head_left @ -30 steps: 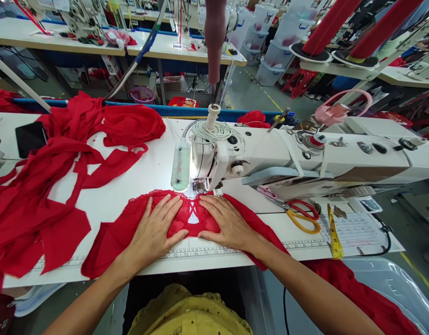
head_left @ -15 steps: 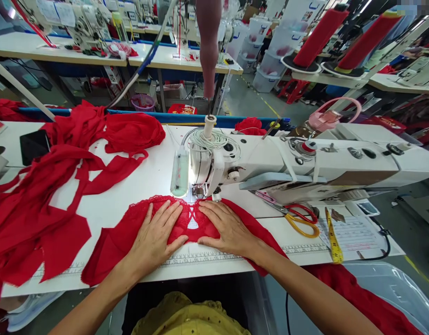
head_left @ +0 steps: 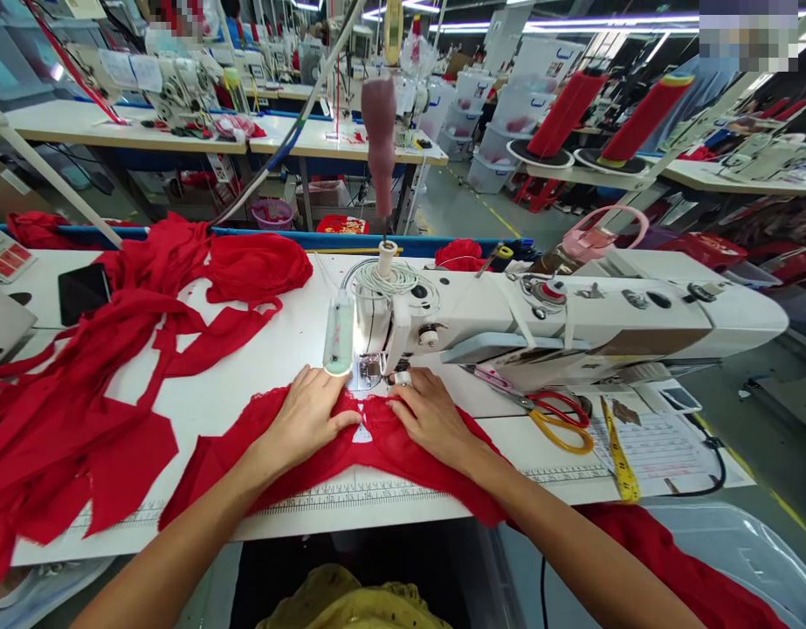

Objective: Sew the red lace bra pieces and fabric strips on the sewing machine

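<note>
A red lace garment piece (head_left: 369,445) lies on the white sewing table (head_left: 258,349), its top edge at the presser foot of the white sewing machine (head_left: 533,314). My left hand (head_left: 306,419) rests flat on the left side of the fabric, fingers stretched toward the needle. My right hand (head_left: 429,412) presses the right side, fingertips close beside the presser foot (head_left: 375,369). Both hands lie open on the cloth, a small gap of table showing between them. The garment's lower part hangs over the table's front edge.
A heap of red fabric pieces (head_left: 94,367) covers the table's left. Scissors with red and yellow handles (head_left: 560,419) and a yellow measuring tape (head_left: 617,454) lie right of my hands. A dark phone (head_left: 83,292) sits far left. A clear plastic bin (head_left: 736,559) stands lower right.
Both hands have slid forward with the fabric toward the needle, and the lace edge has bunched up under the presser foot. The view has tilted upward.
</note>
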Motion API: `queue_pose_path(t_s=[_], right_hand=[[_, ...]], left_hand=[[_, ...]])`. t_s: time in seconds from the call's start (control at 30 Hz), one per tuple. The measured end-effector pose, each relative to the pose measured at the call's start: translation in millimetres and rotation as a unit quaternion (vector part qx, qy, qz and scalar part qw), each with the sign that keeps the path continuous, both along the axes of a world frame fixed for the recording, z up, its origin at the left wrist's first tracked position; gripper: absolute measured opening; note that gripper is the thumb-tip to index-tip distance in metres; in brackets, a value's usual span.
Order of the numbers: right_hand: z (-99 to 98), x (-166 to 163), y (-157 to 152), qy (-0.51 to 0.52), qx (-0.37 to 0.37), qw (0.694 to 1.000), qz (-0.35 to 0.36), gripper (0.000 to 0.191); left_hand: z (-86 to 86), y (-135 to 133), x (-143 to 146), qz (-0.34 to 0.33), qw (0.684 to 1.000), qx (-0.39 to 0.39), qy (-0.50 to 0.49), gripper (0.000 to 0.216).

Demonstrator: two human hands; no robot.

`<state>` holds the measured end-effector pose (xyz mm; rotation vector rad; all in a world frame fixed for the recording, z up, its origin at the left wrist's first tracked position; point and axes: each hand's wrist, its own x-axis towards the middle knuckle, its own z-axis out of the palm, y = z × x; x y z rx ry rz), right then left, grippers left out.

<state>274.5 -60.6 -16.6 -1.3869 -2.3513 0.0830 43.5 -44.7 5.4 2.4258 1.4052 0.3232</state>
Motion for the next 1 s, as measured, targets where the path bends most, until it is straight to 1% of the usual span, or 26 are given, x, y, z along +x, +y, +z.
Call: queue_pose_path(t_s=[0.1, 0.13, 0.2, 0.27, 0.33, 0.37, 0.4, 0.43, 0.5, 0.53, 0.6, 0.67, 0.73, 0.8, 0.9, 1.0], right_hand=[[18.1, -11.5, -19.5, -0.021, 0.029, 0.999, -0.016, 0.016], [26.9, -17.0, -29.0, -0.018, 0.039, 0.999, -0.017, 0.017], [46.5, -29.2, -49.7, -0.003, 0.045, 0.999, 0.008, 0.02], [64.7, -40.3, -68.5, 0.018, 0.01, 0.995, 0.093, 0.021], [77.1, -47.7, -79.0, 0.06, -0.045, 0.976, 0.203, 0.02], [80.4, -50.2, -79.8, 0.094, -0.064, 0.965, 0.237, 0.02], [81.7, -52.4, -77.4, 0.137, -0.07, 0.956, 0.249, 0.019], [81.4, -54.7, -72.3, 0.183, -0.068, 0.951, 0.241, 0.02], [78.1, -61.1, -57.2, 0.258, -0.063, 0.943, 0.2, 0.023], [76.1, -65.4, -49.3, 0.281, -0.067, 0.938, 0.191, 0.022], [72.6, -74.8, -37.0, 0.292, -0.101, 0.928, 0.208, 0.021], [70.3, -82.7, -31.3, 0.292, -0.146, 0.918, 0.226, 0.017], [68.1, -87.5, -30.9, 0.295, -0.178, 0.913, 0.22, 0.011], [65.5, -89.0, -32.4, 0.299, -0.196, 0.911, 0.205, 0.01], [61.3, -87.0, -33.3, 0.297, -0.212, 0.909, 0.2, 0.016], [57.9, -83.0, -31.5, 0.289, -0.228, 0.911, 0.188, 0.019]], left_hand=[[9.2, -0.3, -0.7, -0.015, 0.999, -0.051, 0.0, 0.025], [12.0, -3.5, -1.9, -0.014, 0.999, -0.05, -0.009, 0.021], [16.6, -13.5, -6.2, -0.011, 0.999, -0.002, -0.044, 0.014], [19.7, -26.1, -13.7, -0.008, 0.992, 0.081, -0.098, 0.013], [21.7, -38.7, -23.8, 0.003, 0.976, 0.158, -0.153, 0.02], [22.4, -44.5, -29.5, 0.015, 0.966, 0.186, -0.177, 0.022], [22.7, -49.6, -35.1, 0.03, 0.958, 0.207, -0.196, 0.023], [22.6, -54.0, -40.3, 0.045, 0.951, 0.221, -0.211, 0.023], [21.4, -60.8, -48.8, 0.071, 0.944, 0.226, -0.228, 0.022], [20.2, -63.3, -51.8, 0.082, 0.945, 0.219, -0.23, 0.02], [17.2, -66.6, -55.0, 0.1, 0.948, 0.196, -0.23, 0.017], [13.7, -68.5, -55.3, 0.113, 0.951, 0.174, -0.227, 0.015], [10.7, -69.9, -54.1, 0.119, 0.953, 0.158, -0.23, 0.013], [8.9, -71.2, -52.7, 0.118, 0.954, 0.138, -0.239, 0.014], [10.8, -74.1, -53.0, 0.102, 0.955, 0.083, -0.265, 0.02], [18.8, -77.4, -58.3, 0.059, 0.949, 0.003, -0.309, 0.028]])
